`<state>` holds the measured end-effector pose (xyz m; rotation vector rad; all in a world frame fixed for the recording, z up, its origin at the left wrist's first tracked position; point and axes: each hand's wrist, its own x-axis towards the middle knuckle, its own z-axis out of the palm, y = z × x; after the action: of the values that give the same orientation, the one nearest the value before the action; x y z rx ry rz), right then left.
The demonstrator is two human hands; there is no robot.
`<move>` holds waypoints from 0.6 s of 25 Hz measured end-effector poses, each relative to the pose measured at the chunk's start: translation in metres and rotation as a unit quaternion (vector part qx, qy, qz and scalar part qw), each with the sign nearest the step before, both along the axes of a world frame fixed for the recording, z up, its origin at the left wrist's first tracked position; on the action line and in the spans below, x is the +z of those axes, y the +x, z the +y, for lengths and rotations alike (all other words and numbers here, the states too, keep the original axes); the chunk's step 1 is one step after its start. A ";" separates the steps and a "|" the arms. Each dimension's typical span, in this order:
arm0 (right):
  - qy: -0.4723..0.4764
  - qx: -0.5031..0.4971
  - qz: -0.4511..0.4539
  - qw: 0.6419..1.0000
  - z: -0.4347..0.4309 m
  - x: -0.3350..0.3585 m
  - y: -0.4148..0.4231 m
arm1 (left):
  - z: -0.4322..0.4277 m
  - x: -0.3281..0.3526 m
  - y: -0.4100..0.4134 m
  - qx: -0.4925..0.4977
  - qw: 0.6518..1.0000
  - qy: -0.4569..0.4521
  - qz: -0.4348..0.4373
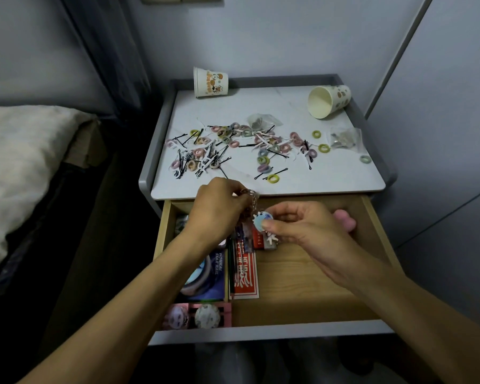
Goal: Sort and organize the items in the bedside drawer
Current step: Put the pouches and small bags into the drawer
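Note:
The wooden bedside drawer (pixel 311 278) stands pulled out below the nightstand top. Above its back part I hold a keychain: my left hand (pixel 219 209) pinches its metal ring and chain (pixel 252 194), and my right hand (pixel 302 225) pinches its round light-blue charm (pixel 262 219). In the drawer's left half lie a red card pack (pixel 245 275), a blue box with hair bands (pixel 205 275), a pencil and a pink tray with two round badges (pixel 200 315). The right half shows bare wood.
On the white nightstand top (pixel 330 173) lie several scattered small hair ties (pixel 263 162) and black bobby pins (pixel 183 164), two small plastic bags (pixel 344 138) and two tipped paper cups (pixel 329 101), (pixel 211 83). A bed (pixel 20 162) is at the left, a wall at the right.

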<state>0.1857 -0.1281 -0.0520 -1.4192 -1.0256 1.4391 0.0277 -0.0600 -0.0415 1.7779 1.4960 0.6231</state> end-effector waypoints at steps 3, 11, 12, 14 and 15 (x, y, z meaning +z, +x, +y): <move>0.023 0.003 -0.033 0.999 -0.004 -0.003 -0.009 | -0.001 -0.002 0.003 0.013 1.000 0.023 0.013; 0.048 0.019 -0.077 0.996 0.000 -0.011 -0.011 | 0.002 -0.003 0.003 0.002 0.999 0.014 0.044; 0.035 0.026 -0.077 0.996 0.000 -0.014 -0.011 | 0.003 -0.004 0.002 -0.009 0.998 0.012 0.055; -0.009 0.040 -0.054 0.998 -0.003 -0.020 -0.009 | 0.003 -0.009 -0.001 -0.035 0.997 0.000 0.064; -0.034 0.049 -0.043 0.997 -0.004 -0.025 -0.006 | 0.003 -0.013 -0.001 -0.056 0.996 -0.003 0.069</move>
<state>0.1796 -0.1323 -0.0767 -1.5089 -1.1247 1.5065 0.0266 -0.0570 -0.0545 1.9171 1.4750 0.4480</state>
